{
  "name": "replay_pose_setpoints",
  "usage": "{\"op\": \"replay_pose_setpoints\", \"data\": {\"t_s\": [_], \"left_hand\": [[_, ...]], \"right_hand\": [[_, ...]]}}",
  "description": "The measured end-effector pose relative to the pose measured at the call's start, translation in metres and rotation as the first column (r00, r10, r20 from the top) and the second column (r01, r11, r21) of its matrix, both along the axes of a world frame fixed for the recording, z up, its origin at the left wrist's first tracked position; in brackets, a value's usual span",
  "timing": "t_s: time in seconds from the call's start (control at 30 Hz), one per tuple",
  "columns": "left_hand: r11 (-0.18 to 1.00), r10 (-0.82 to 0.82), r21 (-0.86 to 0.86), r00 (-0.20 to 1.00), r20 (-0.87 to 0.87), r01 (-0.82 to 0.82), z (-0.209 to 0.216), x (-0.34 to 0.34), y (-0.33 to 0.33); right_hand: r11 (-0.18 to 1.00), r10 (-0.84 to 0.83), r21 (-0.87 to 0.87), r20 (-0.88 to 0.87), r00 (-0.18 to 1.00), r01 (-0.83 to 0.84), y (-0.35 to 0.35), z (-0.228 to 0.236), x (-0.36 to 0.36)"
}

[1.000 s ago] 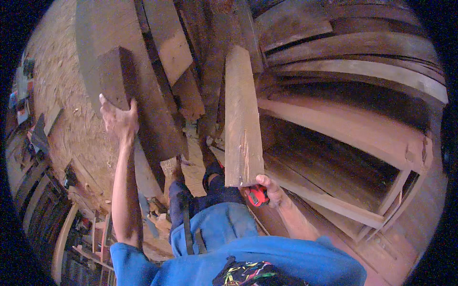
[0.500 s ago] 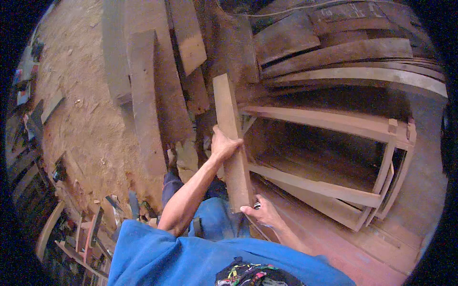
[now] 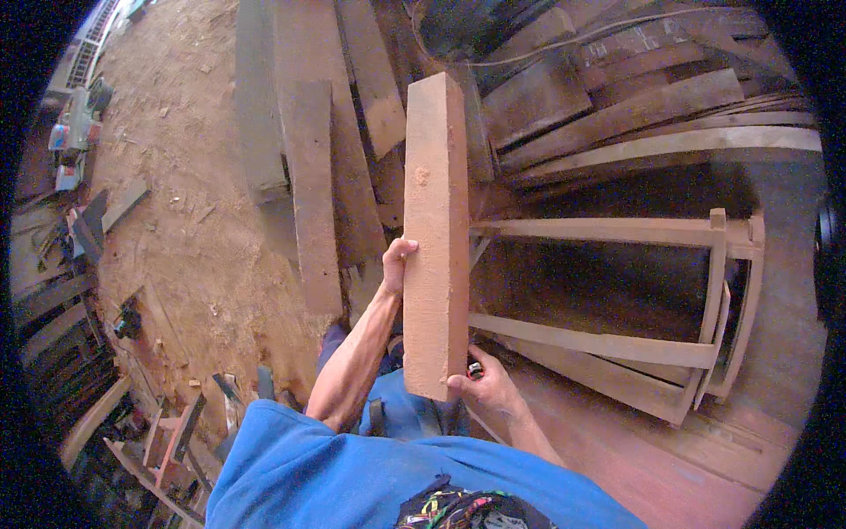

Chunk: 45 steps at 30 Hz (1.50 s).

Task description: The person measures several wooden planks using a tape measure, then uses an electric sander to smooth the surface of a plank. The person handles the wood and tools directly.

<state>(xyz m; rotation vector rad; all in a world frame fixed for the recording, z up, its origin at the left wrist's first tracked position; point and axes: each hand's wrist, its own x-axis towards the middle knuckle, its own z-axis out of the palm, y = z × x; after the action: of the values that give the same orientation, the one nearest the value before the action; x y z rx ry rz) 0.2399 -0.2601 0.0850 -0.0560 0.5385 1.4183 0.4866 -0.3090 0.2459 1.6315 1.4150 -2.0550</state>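
Observation:
A thick rectangular wooden beam stretches away from me in the middle of the view, its broad rough face turned up. A small patch of sawdust lies on that face near the far half. My left hand grips the beam's left edge about halfway along, thumb on top and the other fingers hidden beneath. At the near right corner, my right hand touches the wood with its thumb. Its curled fingers hold a small dark object with a pale part, too small to name.
A wooden frame stands on the right beside the beam. Several long boards lie ahead to the left, and stacked planks fill the far right. Sawdust-strewn ground spreads on the left, with wood scraps at lower left.
The beam has turned so its broad face shows more, and its far end has come up closer to view. My left hand has shifted from across its top to its left edge.

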Motion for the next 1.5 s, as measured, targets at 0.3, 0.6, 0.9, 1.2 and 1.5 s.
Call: {"op": "replay_pose_setpoints", "data": {"t_s": [0.3, 0.6, 0.9, 1.2, 1.5], "left_hand": [[0.947, 0.214, 0.152, 0.908, 0.359, -0.284, 0.059, -0.021, -0.002], [0.900, 0.270, 0.206, 0.863, 0.427, -0.384, 0.058, -0.069, -0.038], [0.865, -0.072, -0.367, 0.640, -0.765, -0.342, 0.063, -0.108, -0.141], [0.910, -0.337, -0.303, -0.078, -0.938, -0.283, 0.086, -0.094, -0.153], [0.933, -0.272, -0.216, -0.167, -0.948, -0.289, 0.033, -0.090, -0.166]], "right_hand": [[0.997, -0.049, 0.041, -0.248, 0.968, 0.061, -0.012, 0.024, -0.045], [0.984, 0.126, -0.090, -0.282, 0.951, -0.157, -0.020, 0.027, -0.088], [0.961, 0.250, 0.162, -0.160, 0.955, -0.224, -0.027, -0.044, -0.150], [0.972, 0.221, 0.144, -0.283, 0.933, -0.186, -0.061, -0.093, -0.179], [0.815, -0.373, -0.477, 0.004, 0.928, 0.329, -0.075, -0.130, -0.077]]}}
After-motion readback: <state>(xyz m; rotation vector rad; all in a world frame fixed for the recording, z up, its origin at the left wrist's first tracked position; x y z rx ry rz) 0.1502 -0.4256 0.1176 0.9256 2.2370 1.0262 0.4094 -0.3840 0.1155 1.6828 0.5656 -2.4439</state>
